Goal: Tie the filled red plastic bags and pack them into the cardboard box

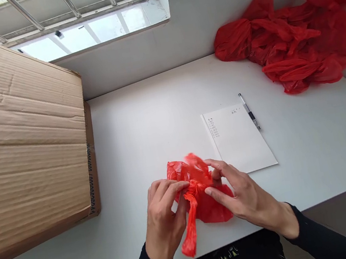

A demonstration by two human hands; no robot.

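Observation:
A small red plastic bag [214, 208] rests near the front edge of the white table, its top gathered into what looks like a knot. My left hand [164, 217] pinches the gathered part between thumb and fingertips. One twisted handle end hangs down toward the table edge beside that hand. At the bag's right side is my right hand [244, 190], thumb and index finger apart around the gathered part, fingertips at the plastic. Another loose end of the bag stands up between the hands and is blurred. What the bag contains, if anything, is hidden.
A large cardboard box [25, 141] stands at the left. Paper with handwriting [245, 144] lies beyond my right hand, a pen [249, 112] along its right edge. Several red plastic bags [297, 38] are heaped at the back right. A barred window [74, 13] is behind the table [133, 127].

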